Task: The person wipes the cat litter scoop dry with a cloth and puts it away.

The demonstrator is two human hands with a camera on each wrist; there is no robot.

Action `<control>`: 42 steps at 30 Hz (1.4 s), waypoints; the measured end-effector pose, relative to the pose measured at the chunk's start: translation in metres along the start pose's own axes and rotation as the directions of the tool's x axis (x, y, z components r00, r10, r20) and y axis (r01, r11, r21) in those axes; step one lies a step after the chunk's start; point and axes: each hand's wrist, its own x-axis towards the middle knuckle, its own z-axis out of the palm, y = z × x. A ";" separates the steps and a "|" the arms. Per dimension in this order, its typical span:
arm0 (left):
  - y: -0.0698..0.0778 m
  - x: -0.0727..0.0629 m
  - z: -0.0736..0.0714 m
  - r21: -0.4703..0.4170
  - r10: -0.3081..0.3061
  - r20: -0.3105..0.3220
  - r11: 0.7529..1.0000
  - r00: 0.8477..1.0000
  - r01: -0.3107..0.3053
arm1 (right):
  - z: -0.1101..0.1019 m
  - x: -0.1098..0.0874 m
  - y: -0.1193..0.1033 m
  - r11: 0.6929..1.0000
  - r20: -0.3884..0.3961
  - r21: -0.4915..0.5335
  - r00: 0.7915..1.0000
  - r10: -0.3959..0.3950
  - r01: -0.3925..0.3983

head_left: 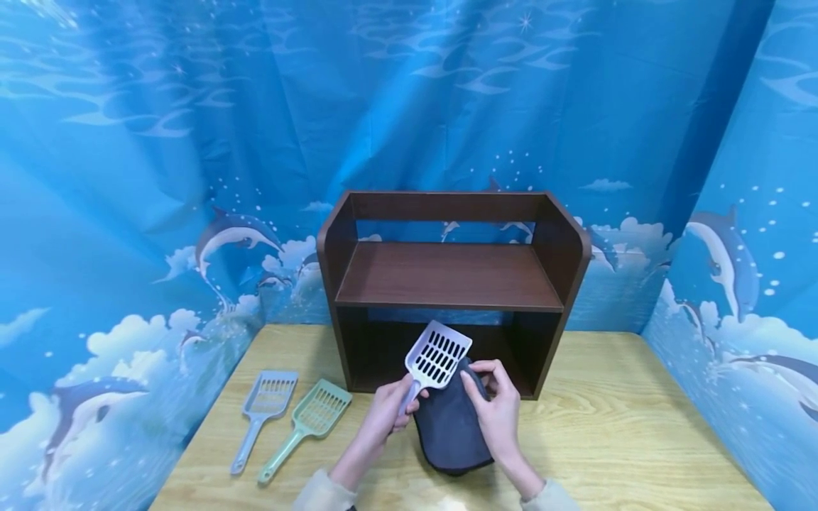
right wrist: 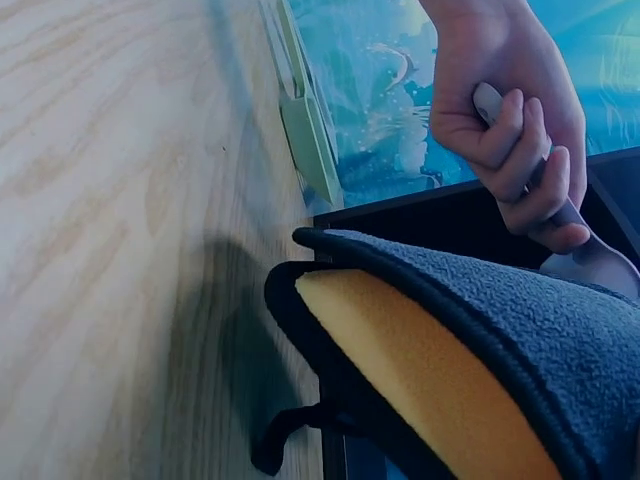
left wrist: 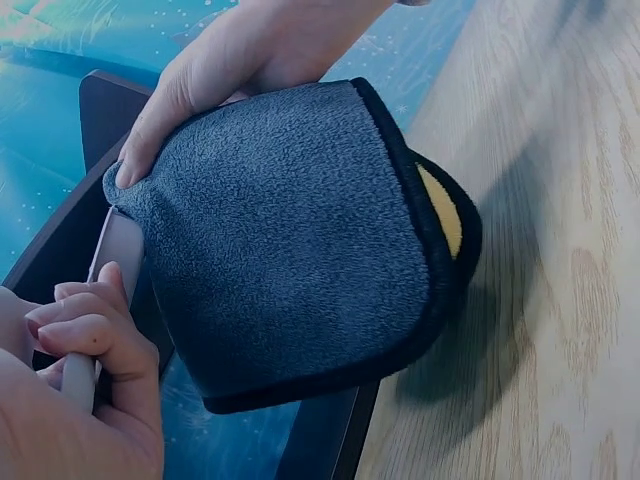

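Observation:
My left hand (head_left: 386, 410) grips the handle of a pale lavender litter scoop (head_left: 438, 355), its slotted head tilted up in front of the shelf. A folded dark grey cleaning cloth (head_left: 452, 426) with black edging hangs from my right hand (head_left: 500, 408), pinched between thumb and fingers near its top. The cloth's upper part meets the scoop head at its right side. Its fuzzy grey face (left wrist: 290, 240) shows in the left wrist view. Between the folds, the right wrist view shows a yellow inner side (right wrist: 420, 370). My left fingers (right wrist: 525, 185) curl round the scoop handle there.
A dark brown two-tier shelf (head_left: 450, 277) stands at the back of the wooden table (head_left: 626, 426). On the left lie a blue-grey litter scoop (head_left: 255, 419) and a green litter scoop (head_left: 307, 426). Blue dolphin-print curtains (head_left: 415, 106) surround the table.

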 end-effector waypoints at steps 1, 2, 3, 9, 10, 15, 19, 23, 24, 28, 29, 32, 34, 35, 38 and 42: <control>0.000 -0.001 0.000 0.002 0.001 0.001 1.000 1.000 -0.001 | -0.001 0.001 0.000 1.000 0.000 0.002 1.000 0.003 -0.003; 0.000 -0.001 0.000 0.003 0.000 0.003 1.000 1.000 0.000 | -0.001 0.002 0.001 1.000 -0.003 0.000 1.000 0.007 -0.007; 0.000 -0.002 -0.001 0.007 0.000 0.003 1.000 1.000 0.000 | -0.002 0.003 0.001 1.000 -0.007 -0.004 1.000 0.009 -0.009; -0.001 -0.005 -0.003 0.019 0.002 0.018 1.000 1.000 -0.002 | -0.004 0.009 -0.014 1.000 -0.044 -0.012 0.999 -0.017 0.016; -0.002 -0.006 -0.004 0.021 0.002 0.022 1.000 1.000 -0.002 | -0.005 0.010 -0.018 1.000 -0.049 -0.009 0.999 -0.019 0.019; -0.003 -0.007 -0.006 0.033 0.002 0.042 0.999 0.999 -0.003 | -0.007 0.013 -0.017 1.000 -0.061 0.001 0.998 -0.009 0.009; -0.004 -0.009 -0.008 0.039 -0.008 0.056 0.999 0.998 0.006 | -0.009 0.015 -0.014 1.000 -0.049 0.014 0.999 0.022 -0.021; -0.003 -0.011 -0.010 0.076 -0.027 0.086 0.997 0.996 0.020 | -0.011 0.020 -0.029 0.998 -0.021 0.019 0.998 0.059 -0.058; -0.003 -0.012 -0.011 0.091 -0.030 0.096 0.996 0.995 0.021 | -0.012 0.021 -0.029 0.998 -0.014 0.021 0.998 0.064 -0.064; -0.002 -0.014 -0.012 0.141 -0.038 0.150 0.990 0.988 0.017 | -0.014 0.027 -0.028 0.996 0.022 0.032 0.997 0.080 -0.080; -0.002 -0.014 -0.012 0.151 -0.039 0.161 0.988 0.986 0.014 | -0.014 0.028 -0.027 0.996 0.032 0.031 0.996 0.086 -0.087; -0.002 -0.015 -0.013 0.164 -0.045 0.192 0.986 0.980 0.014 | -0.015 0.032 -0.024 0.993 0.062 0.020 0.992 0.112 -0.113; -0.001 -0.016 -0.014 0.173 -0.047 0.207 0.985 0.977 0.010 | -0.016 0.034 -0.019 0.991 0.086 0.017 0.988 0.129 -0.131; -0.001 -0.016 -0.014 0.178 -0.048 0.216 0.984 0.975 0.010 | -0.017 0.035 -0.014 0.990 0.096 0.021 0.985 0.140 -0.143; 0.000 -0.016 -0.014 0.197 -0.051 0.231 0.980 0.972 0.004 | -0.018 0.038 -0.001 0.984 0.129 0.032 0.977 0.167 -0.173; 0.001 -0.017 -0.014 0.222 -0.044 0.217 0.975 0.975 -0.005 | -0.018 0.039 0.011 0.977 0.150 0.059 0.970 0.193 -0.204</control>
